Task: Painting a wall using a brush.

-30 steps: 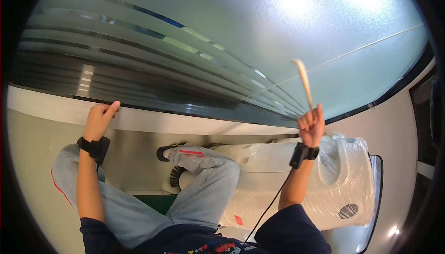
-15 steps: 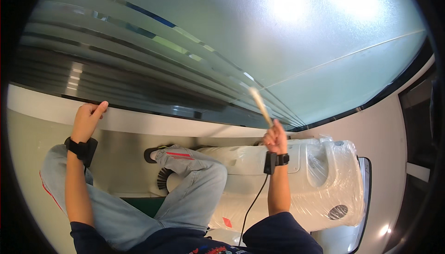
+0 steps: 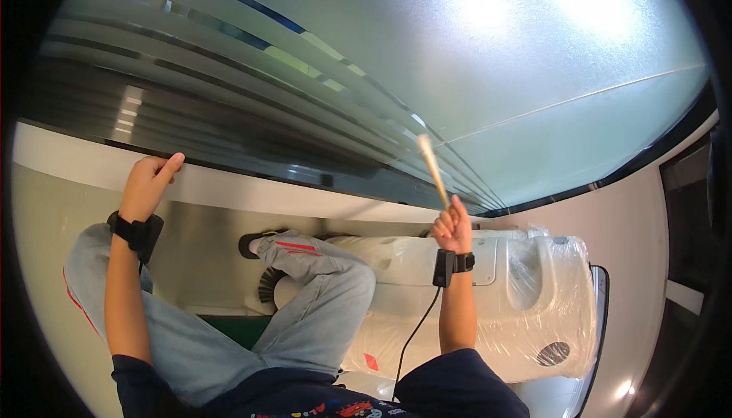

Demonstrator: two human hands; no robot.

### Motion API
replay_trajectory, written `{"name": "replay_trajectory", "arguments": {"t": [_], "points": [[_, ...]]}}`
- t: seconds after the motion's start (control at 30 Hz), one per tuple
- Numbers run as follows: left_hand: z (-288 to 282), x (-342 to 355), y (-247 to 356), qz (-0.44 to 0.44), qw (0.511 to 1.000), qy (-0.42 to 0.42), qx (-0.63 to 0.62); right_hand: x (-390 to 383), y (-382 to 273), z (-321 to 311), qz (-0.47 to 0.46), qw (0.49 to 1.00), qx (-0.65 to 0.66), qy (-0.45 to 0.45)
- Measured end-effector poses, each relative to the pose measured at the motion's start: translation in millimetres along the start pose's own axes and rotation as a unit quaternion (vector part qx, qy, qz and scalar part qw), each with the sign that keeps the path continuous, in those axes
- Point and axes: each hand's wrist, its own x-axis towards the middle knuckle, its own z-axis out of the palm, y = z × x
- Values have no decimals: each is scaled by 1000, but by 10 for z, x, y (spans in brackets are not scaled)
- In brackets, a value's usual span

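Head view: a pale stick (image 3: 432,165) is held up by the right hand (image 3: 454,227), and its tip is seen by the stripes on the glass wall (image 3: 534,59). One second ago, the tip was seen over plain glass; since then, hand and stick have been moved left. Since half a second ago, they have hardly been moved. The stick's low end is wrapped by bent fingers, with one finger pointed up. Whether the glass is touched cannot be told. The right arm is held up in front of a white machine (image 3: 518,330). The left hand (image 3: 149,189) has been kept near the glass's bottom edge, fingers curled, thumb poked right; whether anything is held there cannot be told.
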Motion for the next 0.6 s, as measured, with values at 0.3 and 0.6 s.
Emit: {"name": "replay_trajectory", "arguments": {"t": [0.3,0.6], "points": [[-13,14,-97,7,1000,0,-6,-130,-560,229,-120,991,58,-31],[-21,-19,-42,12,1000,12,-4,-76,-212,124,-51,999,-1,6]]}}
